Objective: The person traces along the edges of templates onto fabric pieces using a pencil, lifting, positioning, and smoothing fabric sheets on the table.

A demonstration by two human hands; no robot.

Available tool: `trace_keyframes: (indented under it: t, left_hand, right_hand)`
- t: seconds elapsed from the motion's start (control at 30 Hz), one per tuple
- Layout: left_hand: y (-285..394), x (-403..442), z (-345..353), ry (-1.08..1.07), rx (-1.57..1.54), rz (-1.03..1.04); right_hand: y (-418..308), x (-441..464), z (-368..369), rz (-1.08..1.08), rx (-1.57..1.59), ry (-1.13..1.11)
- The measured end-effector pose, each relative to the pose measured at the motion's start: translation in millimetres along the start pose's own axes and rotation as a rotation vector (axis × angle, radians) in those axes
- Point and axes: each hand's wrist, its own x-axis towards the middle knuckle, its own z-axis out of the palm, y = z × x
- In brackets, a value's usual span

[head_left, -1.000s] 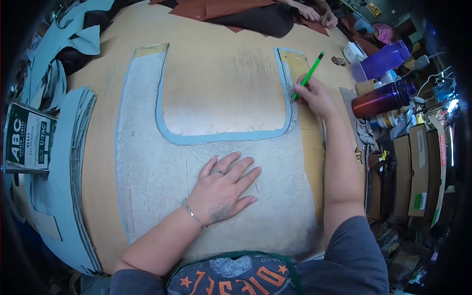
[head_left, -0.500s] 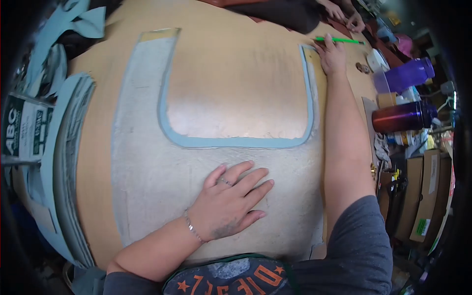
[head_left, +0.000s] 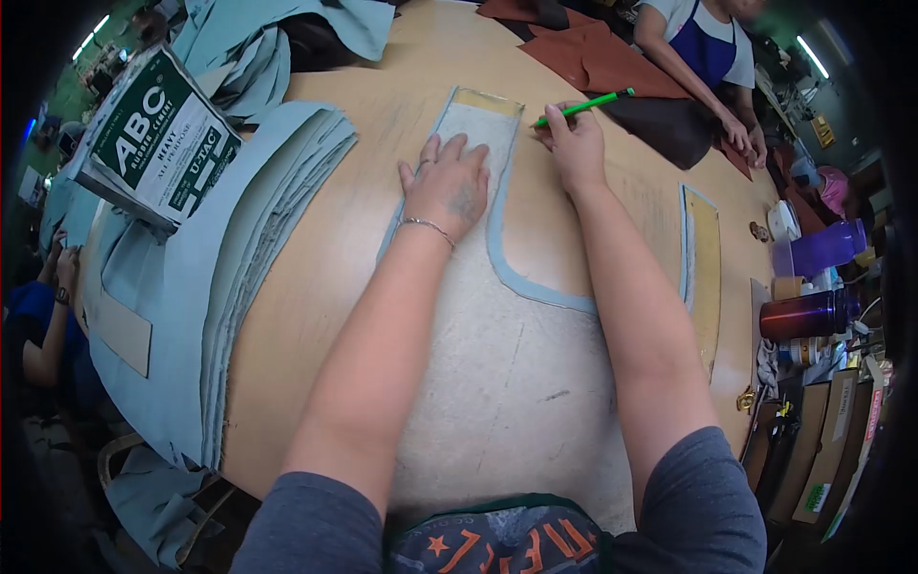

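Observation:
A pale U-shaped template [head_left: 497,383] lies over light blue material [head_left: 540,290] that shows as a border along its inner edge. My left hand [head_left: 448,187] rests flat, fingers spread, on the template's left arm, just below its yellowish top end [head_left: 488,99]. Pinched in my right hand [head_left: 574,143] is a green pencil [head_left: 598,103], its tip pointing left beside the inner edge of that arm, near the top. Whether the tip touches the surface I cannot tell.
Stacked blue sheets [head_left: 258,210] and a rubber cement can [head_left: 163,139] stand left. Brown pieces [head_left: 598,59] lie at the back near a co-worker's hands [head_left: 744,139]. Purple bottles [head_left: 808,314] and cardboard boxes [head_left: 824,445] line the right. Another person [head_left: 48,316] is far left.
The view has swung left. My left hand has gone from the template's middle up to its left arm. My right hand has moved with the pencil from the right arm to the left arm's inner side.

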Motion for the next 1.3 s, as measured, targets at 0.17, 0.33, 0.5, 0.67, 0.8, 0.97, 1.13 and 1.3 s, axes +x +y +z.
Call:
trace_keyframes:
  t: [0.17,0.33,0.5,0.67,0.8,0.97,1.13,1.3]
  left_hand:
    - [-8,-5,8,-0.018,0.008,0.005]
    - [-10,-3,10,-0.014,-0.008,-0.002]
    - [-11,-2,12,-0.013,-0.003,0.0]
    - [-13,0,14,-0.016,0.037,0.005]
    - [-14,0,13,-0.027,0.046,0.01]
    - [-12,3,12,-0.056,0.093,-0.003]
    - [-10,3,10,-0.07,0.099,-0.015]
    - [-6,3,6,-0.102,0.126,-0.016]
  right_hand:
    - [26,21,22,-0.122,-0.227,0.132]
    - [4,-5,27,-0.196,-0.426,0.112]
    - [-44,-83,28,-0.175,-0.474,-0.022]
    - [-73,-158,14,-0.191,-0.46,-0.228]
    - [-83,-186,-24,-0.153,-0.527,-0.291]
    - [-89,-193,-106,0.092,-0.636,-0.195]
    - [-76,-195,-200,0.207,-0.469,-0.119]
    - [-68,-159,-243,0.282,-0.446,-0.187]
